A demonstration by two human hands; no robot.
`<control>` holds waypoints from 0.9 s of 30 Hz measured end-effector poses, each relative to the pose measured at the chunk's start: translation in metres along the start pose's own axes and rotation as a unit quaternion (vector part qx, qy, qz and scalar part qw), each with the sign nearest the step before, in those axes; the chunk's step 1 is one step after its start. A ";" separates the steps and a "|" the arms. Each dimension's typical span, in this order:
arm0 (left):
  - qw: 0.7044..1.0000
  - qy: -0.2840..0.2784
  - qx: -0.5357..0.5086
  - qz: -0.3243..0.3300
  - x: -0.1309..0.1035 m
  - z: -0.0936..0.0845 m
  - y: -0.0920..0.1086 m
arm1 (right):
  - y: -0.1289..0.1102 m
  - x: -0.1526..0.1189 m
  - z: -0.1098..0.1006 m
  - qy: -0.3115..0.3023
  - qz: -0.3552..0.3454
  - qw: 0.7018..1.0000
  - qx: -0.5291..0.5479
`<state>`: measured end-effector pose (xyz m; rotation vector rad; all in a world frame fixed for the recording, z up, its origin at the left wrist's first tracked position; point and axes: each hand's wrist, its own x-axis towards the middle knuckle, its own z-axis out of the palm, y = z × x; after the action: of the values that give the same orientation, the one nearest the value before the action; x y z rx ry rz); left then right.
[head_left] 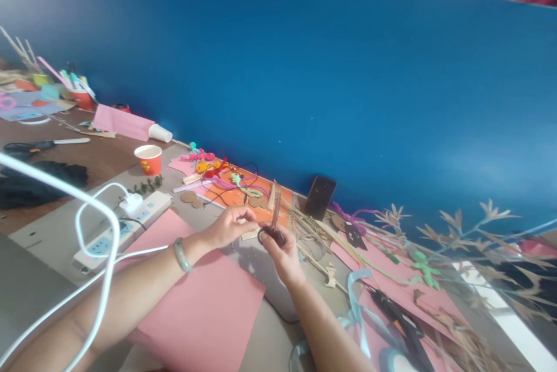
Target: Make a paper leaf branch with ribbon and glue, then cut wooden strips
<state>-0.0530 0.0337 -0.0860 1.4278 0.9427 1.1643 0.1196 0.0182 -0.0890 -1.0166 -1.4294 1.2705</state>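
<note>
My right hand is closed around the dark handles of a pair of scissors, whose blades point up and away from me. Just left of it, my left hand has its fingers curled into a pinch; whatever they hold, if anything, is too small to make out. A pale jade-coloured bangle circles the left wrist. Beneath both forearms spreads a large pink sheet of paper. Beyond the fingers lies an orange sheet bearing coloured pipe-cleaner shapes, cords and small brown discs.
On the left are a white power strip, a looping white cable and a red paper cup. A phone leans against the blue wall. Dried stems, blue ribbon and a black tool lie right.
</note>
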 end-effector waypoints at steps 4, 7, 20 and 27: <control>0.993 -0.053 -0.103 -0.036 0.000 -0.002 0.004 | -0.002 0.002 -0.003 0.024 -0.017 0.999 -0.028; 0.987 -0.057 -0.148 -0.032 0.002 -0.006 0.005 | 0.001 0.007 -0.008 0.052 -0.006 0.999 0.006; 0.999 0.005 0.034 0.036 0.001 -0.003 0.003 | 0.006 0.007 -0.009 -0.020 0.054 0.990 0.132; 0.995 0.024 0.085 0.051 0.001 -0.004 0.006 | 0.008 0.004 -0.007 -0.023 0.033 0.995 0.092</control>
<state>-0.0569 0.0341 -0.0798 1.6066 1.0318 1.2217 0.1258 0.0251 -0.0958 -0.9216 -1.2949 1.4525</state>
